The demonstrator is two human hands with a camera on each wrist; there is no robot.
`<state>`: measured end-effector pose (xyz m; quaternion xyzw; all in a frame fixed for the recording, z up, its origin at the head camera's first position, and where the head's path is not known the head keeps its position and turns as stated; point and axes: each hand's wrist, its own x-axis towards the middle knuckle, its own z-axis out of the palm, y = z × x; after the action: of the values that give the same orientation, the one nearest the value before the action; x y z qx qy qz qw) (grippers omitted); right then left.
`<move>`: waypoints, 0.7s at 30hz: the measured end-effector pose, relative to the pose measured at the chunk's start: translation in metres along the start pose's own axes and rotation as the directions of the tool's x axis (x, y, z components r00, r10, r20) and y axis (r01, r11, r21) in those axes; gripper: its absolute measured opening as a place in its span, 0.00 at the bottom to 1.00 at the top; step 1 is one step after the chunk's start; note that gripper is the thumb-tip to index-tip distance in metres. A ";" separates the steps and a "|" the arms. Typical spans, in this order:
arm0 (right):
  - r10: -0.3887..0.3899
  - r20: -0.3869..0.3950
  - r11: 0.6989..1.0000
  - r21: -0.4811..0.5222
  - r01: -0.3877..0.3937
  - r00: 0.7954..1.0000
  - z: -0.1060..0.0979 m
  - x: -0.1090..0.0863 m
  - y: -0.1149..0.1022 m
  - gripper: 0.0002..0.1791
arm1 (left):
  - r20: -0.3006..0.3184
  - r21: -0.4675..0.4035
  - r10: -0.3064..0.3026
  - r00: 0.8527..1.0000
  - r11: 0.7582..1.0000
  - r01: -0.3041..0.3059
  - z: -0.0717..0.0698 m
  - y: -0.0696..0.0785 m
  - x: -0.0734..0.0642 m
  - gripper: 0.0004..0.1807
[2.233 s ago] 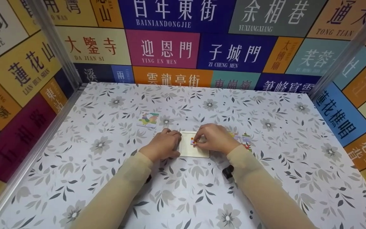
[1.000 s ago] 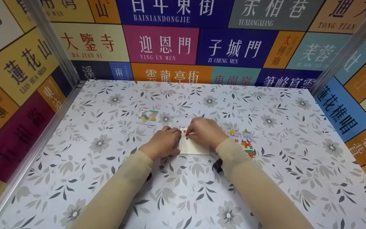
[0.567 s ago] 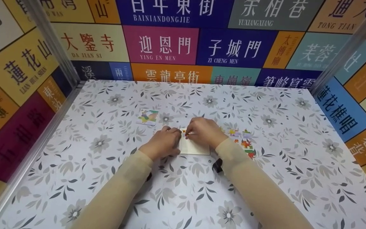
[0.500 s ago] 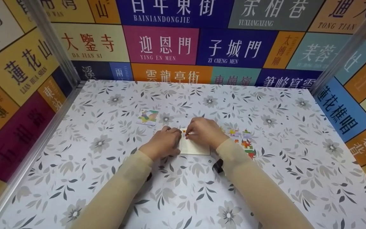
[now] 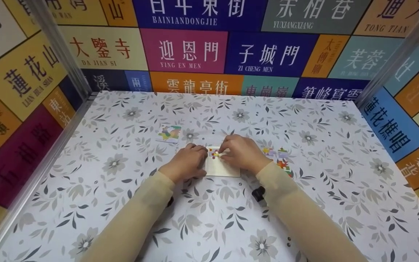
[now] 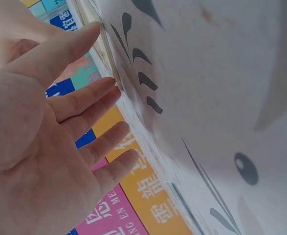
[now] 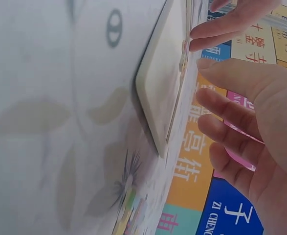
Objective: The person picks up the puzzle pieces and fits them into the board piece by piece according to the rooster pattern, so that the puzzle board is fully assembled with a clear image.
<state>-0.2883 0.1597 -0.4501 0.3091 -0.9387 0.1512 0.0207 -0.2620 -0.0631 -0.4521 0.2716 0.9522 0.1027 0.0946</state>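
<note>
A shallow cream puzzle tray (image 5: 224, 171) lies flat on the flowered tablecloth between both hands. Small bright jigsaw pieces (image 5: 215, 154) sit in its upper left part. My left hand (image 5: 187, 163) rests along the tray's left edge; in the left wrist view its fingers (image 6: 92, 95) are stretched out, with the thumb near the tray's rim. Over the tray's right side is my right hand (image 5: 244, 153), fingertips right beside the pieces. The right wrist view shows its thumb and fingers (image 7: 226, 127) apart, holding nothing, and the tray corner (image 7: 155, 93) below.
Several loose jigsaw pieces (image 5: 283, 166) lie right of the tray, some partly behind the right wrist. An assembled picture puzzle (image 5: 168, 134) lies at the upper left. Walls with coloured street-name panels (image 5: 186, 51) surround the table.
My right hand first carried a piece to the tray's upper left corner. Since half a second ago its fingers have let go and drawn back right, uncovering the piece. My left hand stays put.
</note>
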 end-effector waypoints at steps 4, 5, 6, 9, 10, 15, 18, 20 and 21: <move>0.008 -0.002 1.000 -0.001 -0.008 1.000 -0.002 -0.009 0.003 0.06 | 0.012 -0.016 0.006 1.000 1.000 -0.005 -0.002 -0.002 0.001 0.32; 0.012 0.001 1.000 -0.003 -0.012 1.000 -0.003 -0.011 0.004 0.06 | 0.017 -0.023 0.005 1.000 1.000 -0.005 -0.001 -0.002 0.001 0.32; 0.013 0.004 1.000 -0.003 -0.013 1.000 -0.003 -0.013 0.005 0.06 | 0.020 -0.031 0.004 1.000 1.000 -0.003 -0.001 -0.003 0.002 0.32; 0.010 -0.003 1.000 -0.007 -0.010 1.000 -0.004 -0.020 0.008 0.06 | 0.022 -0.062 0.000 1.000 0.998 0.001 0.001 -0.005 0.003 0.34; 0.009 -0.004 1.000 -0.008 -0.009 1.000 -0.004 -0.022 0.009 0.06 | 0.024 -0.068 0.000 1.000 0.998 0.002 0.001 -0.006 0.003 0.35; -0.011 -0.032 1.000 -0.022 0.010 0.999 -0.008 -0.030 0.013 0.05 | 0.023 -0.057 0.040 0.999 0.998 -0.038 -0.001 -0.007 0.002 0.40; -0.011 -0.040 0.999 -0.034 0.010 0.999 -0.009 -0.033 0.015 0.04 | 0.029 -0.039 0.074 0.997 0.997 -0.073 -0.002 -0.007 0.001 0.42; -0.009 -0.042 1.000 -0.029 0.008 0.999 -0.009 -0.035 0.017 0.04 | 0.038 -0.021 0.086 0.996 0.996 -0.086 -0.003 -0.007 0.001 0.41; -0.009 -0.042 1.000 -0.025 0.008 0.999 -0.009 -0.036 0.017 0.04 | 0.041 -0.011 0.089 0.995 0.996 -0.089 -0.003 -0.007 0.000 0.40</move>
<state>-0.2700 0.1963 -0.4510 0.3094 -0.9385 0.1461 0.0451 -0.2664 -0.0688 -0.4509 0.3154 0.9365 0.1057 0.1109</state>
